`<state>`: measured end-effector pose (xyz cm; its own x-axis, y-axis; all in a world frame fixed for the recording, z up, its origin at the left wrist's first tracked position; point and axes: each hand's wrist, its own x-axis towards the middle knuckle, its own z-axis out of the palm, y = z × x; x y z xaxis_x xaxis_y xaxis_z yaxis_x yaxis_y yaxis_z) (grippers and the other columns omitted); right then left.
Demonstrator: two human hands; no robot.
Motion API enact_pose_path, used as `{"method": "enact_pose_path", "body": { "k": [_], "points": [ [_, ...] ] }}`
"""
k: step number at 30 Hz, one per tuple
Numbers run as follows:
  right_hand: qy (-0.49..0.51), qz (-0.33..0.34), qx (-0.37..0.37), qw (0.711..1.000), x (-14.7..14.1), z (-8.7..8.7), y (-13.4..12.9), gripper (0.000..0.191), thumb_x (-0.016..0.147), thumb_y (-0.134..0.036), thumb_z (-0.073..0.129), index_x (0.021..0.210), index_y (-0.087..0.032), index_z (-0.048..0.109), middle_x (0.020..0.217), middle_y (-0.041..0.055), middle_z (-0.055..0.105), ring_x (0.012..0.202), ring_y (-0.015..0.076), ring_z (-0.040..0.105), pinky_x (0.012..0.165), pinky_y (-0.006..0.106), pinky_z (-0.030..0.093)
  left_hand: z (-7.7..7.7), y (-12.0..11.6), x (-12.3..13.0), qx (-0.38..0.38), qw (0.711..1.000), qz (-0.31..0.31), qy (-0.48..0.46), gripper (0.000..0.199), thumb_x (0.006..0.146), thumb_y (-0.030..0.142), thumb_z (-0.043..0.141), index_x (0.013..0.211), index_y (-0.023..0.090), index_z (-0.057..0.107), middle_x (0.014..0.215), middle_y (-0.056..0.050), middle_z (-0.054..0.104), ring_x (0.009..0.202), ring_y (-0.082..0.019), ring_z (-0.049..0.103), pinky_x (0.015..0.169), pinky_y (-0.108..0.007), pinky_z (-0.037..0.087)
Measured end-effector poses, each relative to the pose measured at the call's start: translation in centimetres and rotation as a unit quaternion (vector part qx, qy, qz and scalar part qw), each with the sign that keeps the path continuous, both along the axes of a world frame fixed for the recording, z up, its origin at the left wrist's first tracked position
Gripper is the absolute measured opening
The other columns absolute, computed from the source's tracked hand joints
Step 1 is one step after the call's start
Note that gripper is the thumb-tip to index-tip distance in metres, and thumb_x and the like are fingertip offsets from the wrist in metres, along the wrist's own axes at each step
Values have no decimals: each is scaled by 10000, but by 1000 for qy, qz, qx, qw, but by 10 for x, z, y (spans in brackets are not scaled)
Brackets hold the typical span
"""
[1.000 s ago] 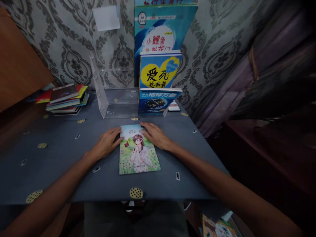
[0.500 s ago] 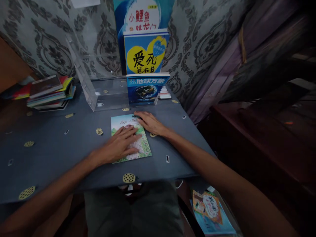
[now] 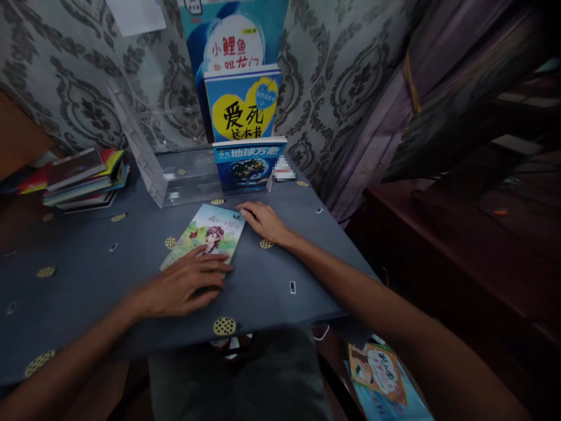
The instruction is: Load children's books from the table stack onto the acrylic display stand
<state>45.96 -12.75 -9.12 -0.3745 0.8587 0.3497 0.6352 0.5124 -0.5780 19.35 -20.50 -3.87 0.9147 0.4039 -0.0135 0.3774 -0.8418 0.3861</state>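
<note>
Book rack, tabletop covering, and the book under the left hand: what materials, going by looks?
Rack: clear, glossy plastic, probably acrylic; the tabletop pattern shows through it.
Covering: matte printed sheet, cloth or vinyl, can't tell which; it hangs over the front edge.
Book: likely paper or thin card, smooth printed cover; coating unclear.

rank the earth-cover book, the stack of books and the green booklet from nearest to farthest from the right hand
As seen in the head view, from the right hand:
1. green booklet: right at the fingertips, on the hand's left
2. earth-cover book: just beyond the hand, in the clear stand
3. stack of books: far over on the left
</note>
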Motion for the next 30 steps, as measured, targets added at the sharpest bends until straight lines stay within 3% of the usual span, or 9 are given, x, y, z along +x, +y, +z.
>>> {"method": "enact_pose_path", "body": {
  "k": [2,4,7,11,16,23,30],
  "points": [
    [38,-6,-25,999,1,2,0,342,1037,-309,389,1202,-184,662,1018,67,746,939,210,672,875,334,473,7,5,-10,-16,998,53,-7,222,977,346,510,1027,273,714,1218,-39,721,1261,-253,592,1158,-475,355],
    [70,-4,-44,997,2,2,0,345,1036,-308,390,1175,-165,671,901,52,749,854,198,684,817,310,471,10,10,-10,-13,993,117,-19,288,989,378,470,899,240,707,970,-51,750,1000,-233,687,979,-403,490],
    [95,-2,-53,994,2,0,1,349,1031,-319,397,1139,-149,682,838,49,742,802,193,682,779,298,466,5,17,9,59,977,204,-29,329,994,389,428,835,208,652,830,-59,687,768,-210,645,763,-345,509],
    [121,-6,-57,991,1,-2,2,351,1036,-332,393,1117,-154,685,820,42,737,774,177,676,766,280,469,-6,25,50,183,951,246,29,273,959,410,512,1028,169,620,1068,-136,661,996,-304,610,832,-410,501],
    [146,-27,-57,987,3,-6,3,334,1038,-317,401,1066,-161,694,809,30,745,782,169,685,796,276,473,-5,29,83,239,920,269,157,272,982,348,483,1095,139,617,1109,-157,652,1097,-331,588,849,-437,511],
    [148,-32,-62,987,9,-6,-6,329,1040,-321,412,1047,-183,709,841,30,766,845,182,699,828,292,473,-2,28,93,244,908,267,213,338,1018,302,387,1069,105,656,1045,-175,700,1010,-319,653,767,-403,522],
    [152,-33,-79,985,10,-3,-7,331,1043,-327,411,1062,-174,703,834,26,749,833,171,696,811,283,479,-7,31,89,262,910,261,187,352,1018,275,361,1021,127,681,994,-149,728,921,-300,689,691,-374,500]
  ]
}}
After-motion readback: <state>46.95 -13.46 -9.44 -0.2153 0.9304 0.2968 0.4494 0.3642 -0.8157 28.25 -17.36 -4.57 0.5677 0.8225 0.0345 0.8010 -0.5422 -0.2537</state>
